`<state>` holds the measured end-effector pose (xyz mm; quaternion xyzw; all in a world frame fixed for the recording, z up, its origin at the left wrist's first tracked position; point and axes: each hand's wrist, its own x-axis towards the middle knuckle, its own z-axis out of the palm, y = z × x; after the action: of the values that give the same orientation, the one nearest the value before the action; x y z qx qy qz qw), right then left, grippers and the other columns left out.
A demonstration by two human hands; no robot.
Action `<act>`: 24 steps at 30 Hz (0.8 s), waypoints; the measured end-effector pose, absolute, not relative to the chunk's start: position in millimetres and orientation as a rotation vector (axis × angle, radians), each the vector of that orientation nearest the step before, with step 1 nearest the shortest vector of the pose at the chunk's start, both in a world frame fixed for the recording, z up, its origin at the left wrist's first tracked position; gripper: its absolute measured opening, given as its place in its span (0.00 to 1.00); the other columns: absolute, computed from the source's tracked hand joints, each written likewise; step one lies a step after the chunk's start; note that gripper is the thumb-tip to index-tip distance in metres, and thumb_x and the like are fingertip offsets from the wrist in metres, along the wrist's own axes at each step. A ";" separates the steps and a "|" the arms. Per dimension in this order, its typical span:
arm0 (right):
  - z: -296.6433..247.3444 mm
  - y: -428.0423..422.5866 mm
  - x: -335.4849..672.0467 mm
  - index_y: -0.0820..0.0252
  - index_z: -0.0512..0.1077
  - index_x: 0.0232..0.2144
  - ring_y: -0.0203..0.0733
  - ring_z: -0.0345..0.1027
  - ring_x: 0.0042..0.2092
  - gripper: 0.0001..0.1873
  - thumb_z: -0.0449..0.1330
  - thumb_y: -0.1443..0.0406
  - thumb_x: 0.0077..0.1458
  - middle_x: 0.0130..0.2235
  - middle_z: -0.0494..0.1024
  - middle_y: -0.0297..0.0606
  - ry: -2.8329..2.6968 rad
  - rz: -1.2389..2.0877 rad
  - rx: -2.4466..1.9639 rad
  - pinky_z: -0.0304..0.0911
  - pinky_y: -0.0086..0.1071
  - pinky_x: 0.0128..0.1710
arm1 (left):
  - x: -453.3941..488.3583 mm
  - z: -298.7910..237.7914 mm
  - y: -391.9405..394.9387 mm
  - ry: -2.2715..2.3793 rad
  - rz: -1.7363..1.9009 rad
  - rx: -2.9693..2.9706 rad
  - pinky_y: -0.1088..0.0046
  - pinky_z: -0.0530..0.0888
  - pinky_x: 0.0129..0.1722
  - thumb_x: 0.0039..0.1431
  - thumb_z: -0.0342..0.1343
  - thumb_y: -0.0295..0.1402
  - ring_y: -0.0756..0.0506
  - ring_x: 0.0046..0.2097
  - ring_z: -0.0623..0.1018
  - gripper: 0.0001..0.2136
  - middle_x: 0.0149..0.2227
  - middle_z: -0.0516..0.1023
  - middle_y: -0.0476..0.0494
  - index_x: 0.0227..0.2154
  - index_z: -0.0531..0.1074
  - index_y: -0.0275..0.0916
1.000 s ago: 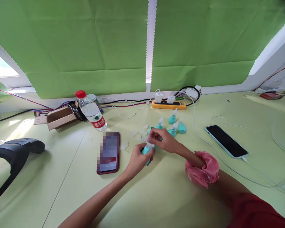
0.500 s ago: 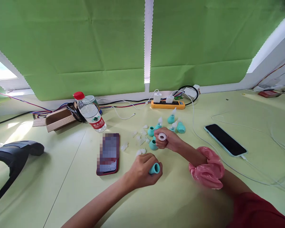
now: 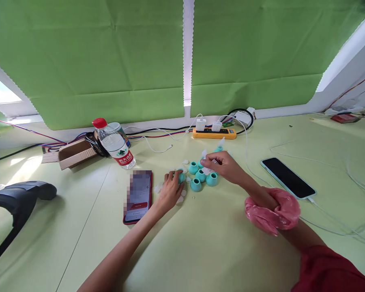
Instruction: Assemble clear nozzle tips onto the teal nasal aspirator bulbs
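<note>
My left hand [image 3: 168, 190] rests on the table with its fingers curled round a teal rubber bulb [image 3: 180, 177], beside small clear plastic tips [image 3: 182, 193]. My right hand [image 3: 223, 164] reaches forward over the cluster, pinching a clear tip [image 3: 206, 170] between thumb and fingers. Three open teal bulbs [image 3: 200, 176] stand upright between my hands. Further back stand bulbs fitted with clear tips [image 3: 220, 144]. A pink scrunchie [image 3: 273, 211] sits on my right wrist.
A red-cased phone [image 3: 138, 196] lies left of my left hand; a black phone [image 3: 287, 178] on a charging cable lies to the right. A water bottle [image 3: 114, 144], cardboard box [image 3: 74, 153] and orange power strip [image 3: 214, 133] stand at the back. A black chair arm [image 3: 16, 196] juts in at left.
My left hand moved forward and set its teal bulb down near the cluster. My right hand reached further back over the bulbs; more bulbs now stand open between the hands.
</note>
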<state>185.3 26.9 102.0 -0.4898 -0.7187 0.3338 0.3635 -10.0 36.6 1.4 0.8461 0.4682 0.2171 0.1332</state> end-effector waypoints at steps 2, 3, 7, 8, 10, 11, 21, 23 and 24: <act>105.4 22.7 196.5 0.61 0.54 0.14 0.29 0.43 0.21 0.20 0.55 0.55 0.46 0.17 0.50 0.27 -1.962 0.656 -1.387 0.42 0.26 0.20 | -11.2 1.4 38.1 1.346 0.690 2.441 0.63 0.65 0.44 0.54 0.45 0.29 0.42 0.46 0.63 0.14 0.44 0.65 0.40 0.45 0.56 0.38; 105.4 20.4 203.8 0.61 0.56 0.15 0.29 0.44 0.21 0.19 0.56 0.55 0.45 0.17 0.52 0.27 -2.015 0.565 -1.453 0.43 0.26 0.20 | -12.0 2.7 38.9 1.354 0.738 2.432 0.63 0.65 0.43 0.53 0.47 0.29 0.42 0.45 0.64 0.14 0.43 0.66 0.41 0.43 0.56 0.39; 88.5 11.8 237.5 0.60 0.62 0.19 0.31 0.51 0.20 0.14 0.58 0.56 0.42 0.17 0.61 0.28 -2.184 0.382 -1.680 0.46 0.26 0.21 | -16.4 9.5 42.5 1.455 0.972 2.394 0.64 0.67 0.38 0.48 0.50 0.27 0.42 0.40 0.65 0.12 0.37 0.65 0.42 0.37 0.57 0.38; 80.8 10.3 245.2 0.59 0.63 0.20 0.32 0.53 0.21 0.13 0.58 0.56 0.42 0.18 0.63 0.29 -2.189 0.361 -1.721 0.47 0.26 0.21 | -17.2 11.0 43.1 1.473 1.021 2.387 0.64 0.67 0.37 0.48 0.50 0.27 0.42 0.40 0.65 0.12 0.36 0.65 0.42 0.36 0.56 0.38; 64.7 8.7 257.2 0.59 0.65 0.23 0.33 0.57 0.22 0.12 0.57 0.56 0.43 0.20 0.66 0.31 -2.157 0.307 -1.778 0.50 0.27 0.22 | -17.6 13.6 43.4 1.463 1.059 2.385 0.63 0.67 0.37 0.47 0.50 0.26 0.42 0.40 0.66 0.14 0.37 0.64 0.41 0.38 0.55 0.37; 57.8 8.4 261.2 0.59 0.66 0.24 0.34 0.58 0.23 0.11 0.57 0.57 0.43 0.22 0.68 0.33 -2.140 0.281 -1.788 0.51 0.27 0.23 | -16.8 14.7 42.9 1.434 1.038 2.395 0.63 0.67 0.38 0.47 0.50 0.26 0.42 0.40 0.66 0.16 0.38 0.64 0.41 0.40 0.55 0.37; 81.1 9.7 217.8 0.61 0.69 0.33 0.38 0.65 0.32 0.10 0.56 0.61 0.49 0.32 0.73 0.40 -2.170 0.074 -1.156 0.59 0.30 0.33 | -4.4 6.7 -17.3 0.912 1.383 2.759 0.65 0.68 0.37 0.46 0.53 0.22 0.44 0.41 0.66 0.18 0.40 0.64 0.40 0.40 0.58 0.42; 82.5 15.1 196.6 0.61 0.69 0.34 0.41 0.65 0.36 0.10 0.55 0.62 0.51 0.33 0.74 0.41 -2.344 0.051 -1.025 0.59 0.31 0.35 | -7.5 -2.2 -35.5 0.518 1.388 2.952 0.66 0.68 0.36 0.44 0.53 0.22 0.45 0.39 0.66 0.16 0.37 0.65 0.45 0.36 0.61 0.47; 80.8 19.0 186.8 0.61 0.69 0.35 0.42 0.65 0.37 0.10 0.54 0.62 0.51 0.34 0.74 0.41 -2.433 0.035 -0.994 0.58 0.32 0.35 | -9.0 -6.3 -41.6 0.386 1.346 3.010 0.65 0.68 0.36 0.44 0.53 0.22 0.46 0.37 0.66 0.16 0.35 0.66 0.47 0.35 0.61 0.48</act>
<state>186.8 19.0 80.8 -0.3658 -0.8954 0.0129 0.2535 -9.0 -41.6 -6.3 0.9030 0.1159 0.4039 -0.0890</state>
